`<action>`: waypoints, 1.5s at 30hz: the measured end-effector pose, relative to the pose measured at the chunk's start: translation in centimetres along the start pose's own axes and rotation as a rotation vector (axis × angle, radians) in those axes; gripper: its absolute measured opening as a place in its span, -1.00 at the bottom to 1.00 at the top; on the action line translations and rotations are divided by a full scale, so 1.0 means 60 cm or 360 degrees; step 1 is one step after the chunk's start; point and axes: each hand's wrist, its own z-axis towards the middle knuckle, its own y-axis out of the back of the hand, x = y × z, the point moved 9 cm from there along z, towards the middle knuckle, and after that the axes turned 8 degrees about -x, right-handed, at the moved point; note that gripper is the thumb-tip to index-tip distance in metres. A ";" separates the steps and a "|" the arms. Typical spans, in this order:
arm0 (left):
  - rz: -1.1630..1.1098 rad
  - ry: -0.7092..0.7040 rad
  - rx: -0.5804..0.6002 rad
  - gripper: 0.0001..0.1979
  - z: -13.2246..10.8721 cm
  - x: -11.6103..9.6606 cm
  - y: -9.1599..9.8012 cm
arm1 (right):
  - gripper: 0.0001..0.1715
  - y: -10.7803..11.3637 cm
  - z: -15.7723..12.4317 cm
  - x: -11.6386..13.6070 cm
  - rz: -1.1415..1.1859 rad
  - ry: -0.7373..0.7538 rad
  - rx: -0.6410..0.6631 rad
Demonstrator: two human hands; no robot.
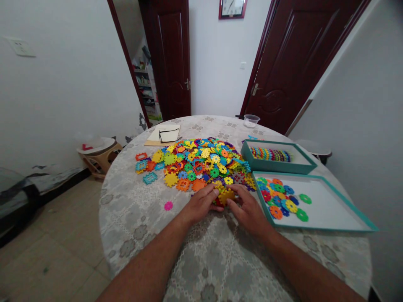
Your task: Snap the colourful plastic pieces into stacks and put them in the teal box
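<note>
both hands meet at the near edge of the pile (201, 158) on a round, cloth-covered table (132, 222). the left hand (200, 203) is partly closed: fingers bent, fingertips set against the left side of a yellow piece (227, 197). the right hand (248, 206) is likewise partly closed, with its thumb near the front face and its fingers curled at the right side of the same piece. the yellow piece is thus held between the two hands (a bit of red shows beside it, too small to identify). whether it touches the cloth cannot be told.

a pink disc (168, 206) lies flat, left of the left hand. to the right of the right hand, a shallow tray (333, 205) contains loose colored discs (277, 197), grouped toward its left end. behind the tray, a box (280, 167) contains rows of small colored pieces (270, 154).
</note>
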 end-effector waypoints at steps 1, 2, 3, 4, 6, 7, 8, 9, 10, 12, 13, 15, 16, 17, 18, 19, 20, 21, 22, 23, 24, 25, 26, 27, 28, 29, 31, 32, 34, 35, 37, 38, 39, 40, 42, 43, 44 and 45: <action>0.0034 -0.0017 0.0025 -0.48 -0.002 -0.002 -0.004 | -0.53 -0.004 -0.001 -0.003 -0.0003 -0.0012 0.0041; 0.0061 -0.0027 0.0048 -0.48 -0.004 -0.003 -0.007 | -0.50 -0.007 -0.003 -0.003 -0.0008 -0.0012 0.0072; 0.0079 -0.0029 0.0070 -0.48 -0.005 -0.005 -0.010 | -0.48 -0.009 -0.004 -0.003 -0.0011 -0.0005 0.0096; 0.0091 -0.0020 0.0088 -0.49 -0.006 -0.006 -0.012 | -0.46 -0.011 -0.005 -0.001 -0.0009 0.0004 0.0115; 0.0109 0.0006 0.0123 -0.53 -0.007 -0.008 -0.013 | -0.44 -0.011 -0.004 0.003 0.0007 0.0001 0.0120; 0.0141 0.0002 0.0146 -0.54 -0.007 -0.010 -0.013 | -0.43 -0.010 -0.004 0.003 0.0022 -0.0021 0.0114; 0.0199 -0.0023 0.0166 -0.53 -0.007 -0.013 -0.012 | -0.43 -0.008 -0.003 0.001 0.0041 -0.0059 0.0108; 0.0275 -0.0059 0.0179 -0.49 -0.007 -0.017 -0.010 | -0.43 -0.007 -0.002 -0.003 0.0070 -0.0113 0.0107; 0.0355 -0.0091 0.0189 -0.45 -0.007 -0.019 -0.008 | -0.44 -0.007 -0.002 -0.009 0.0111 -0.0179 0.0110; 0.0444 -0.0112 0.0200 -0.37 -0.006 -0.018 -0.005 | -0.46 -0.009 -0.002 -0.022 0.0236 -0.0318 0.0124; 0.0439 -0.0092 0.0204 -0.34 -0.006 -0.014 -0.004 | -0.48 -0.011 -0.002 -0.028 0.0315 -0.0380 0.0123; 0.0379 -0.0031 0.0198 -0.32 -0.004 -0.005 -0.002 | -0.52 -0.013 -0.003 -0.041 0.0488 -0.0499 0.0104; 0.0355 -0.0012 0.0179 -0.32 -0.002 -0.002 -0.001 | -0.54 -0.015 -0.003 -0.049 0.0578 -0.0567 0.0089; 0.0339 0.0001 0.0151 -0.32 -0.001 0.000 0.000 | -0.57 -0.016 -0.003 -0.056 0.0668 -0.0641 0.0063; 0.0323 0.0011 0.0120 -0.33 0.001 0.001 0.002 | -0.61 -0.016 -0.003 -0.064 0.0763 -0.0714 0.0024; 0.0301 0.0019 0.0089 -0.35 0.003 0.001 0.004 | -0.64 -0.015 -0.002 -0.071 0.0861 -0.0776 -0.0022; 0.0274 0.0033 0.0066 -0.36 0.004 0.001 0.006 | -0.67 -0.013 -0.001 -0.077 0.0956 -0.0819 -0.0067; 0.0245 0.0050 0.0048 -0.37 0.005 0.001 0.007 | -0.70 -0.009 0.001 -0.081 0.1037 -0.0840 -0.0108; 0.0217 0.0066 0.0038 -0.37 0.006 0.001 0.007 | -0.71 -0.005 0.003 -0.083 0.1091 -0.0843 -0.0136; 0.0190 0.0075 0.0032 -0.37 0.006 0.000 0.007 | -0.70 -0.002 0.005 -0.083 0.1109 -0.0830 -0.0138; 0.0170 0.0080 0.0034 -0.37 0.006 0.000 0.007 | -0.69 0.001 0.006 -0.080 0.1084 -0.0801 -0.0116; 0.0160 0.0080 0.0044 -0.37 0.006 0.000 0.005 | -0.67 0.004 0.007 -0.076 0.1015 -0.0751 -0.0087; 0.0155 0.0070 0.0059 -0.37 0.005 -0.001 0.003 | -0.65 0.007 0.007 -0.068 0.0908 -0.0679 -0.0044; 0.0155 0.0052 0.0087 -0.38 0.004 -0.001 0.000 | -0.63 0.008 0.006 -0.058 0.0775 -0.0590 0.0003; 0.0163 0.0033 0.0126 -0.38 0.003 -0.001 -0.004 | -0.63 0.008 0.005 -0.047 0.0633 -0.0492 0.0046; 0.0179 0.0015 0.0174 -0.39 0.001 0.000 -0.008 | -0.62 0.007 0.002 -0.036 0.0493 -0.0403 0.0076; 0.0210 -0.0009 0.0264 -0.40 -0.004 0.003 -0.016 | -0.56 0.006 -0.003 -0.023 0.0278 -0.0303 0.0079; 0.0223 -0.0011 0.0302 -0.38 -0.006 0.005 -0.019 | -0.48 0.005 -0.005 -0.022 0.0225 -0.0302 0.0067; 0.0255 -0.0017 0.0362 -0.33 -0.011 0.006 -0.022 | -0.32 -0.001 -0.007 -0.026 0.0224 -0.0351 0.0092; 0.0284 -0.0040 0.0379 -0.31 -0.014 0.004 -0.022 | -0.30 -0.007 -0.007 -0.028 0.0262 -0.0380 0.0151; 0.0436 -0.0147 0.0374 -0.29 -0.017 -0.008 -0.020 | -0.35 -0.015 -0.005 -0.032 0.0349 -0.0428 0.0288; 0.0553 -0.0216 0.0345 -0.29 -0.017 -0.016 -0.016 | -0.40 -0.013 -0.003 -0.035 0.0368 -0.0452 0.0322; 0.0680 -0.0280 0.0297 -0.30 -0.016 -0.025 -0.010 | -0.43 -0.007 0.000 -0.039 0.0360 -0.0483 0.0316; 0.0798 -0.0336 0.0228 -0.31 -0.014 -0.035 -0.001 | -0.44 0.004 0.005 -0.045 0.0328 -0.0514 0.0277; 0.1011 -0.0422 0.0050 -0.36 -0.008 -0.053 0.021 | -0.45 0.029 0.013 -0.054 0.0213 -0.0548 0.0158; 0.1119 -0.0467 -0.0045 -0.40 -0.006 -0.061 0.033 | -0.47 0.040 0.017 -0.056 0.0153 -0.0548 0.0117; 0.1243 -0.0518 -0.0128 -0.44 -0.004 -0.068 0.043 | -0.48 0.047 0.020 -0.057 0.0111 -0.0539 0.0106; 0.1381 -0.0575 -0.0195 -0.47 -0.003 -0.072 0.049 | -0.48 0.050 0.021 -0.057 0.0088 -0.0527 0.0122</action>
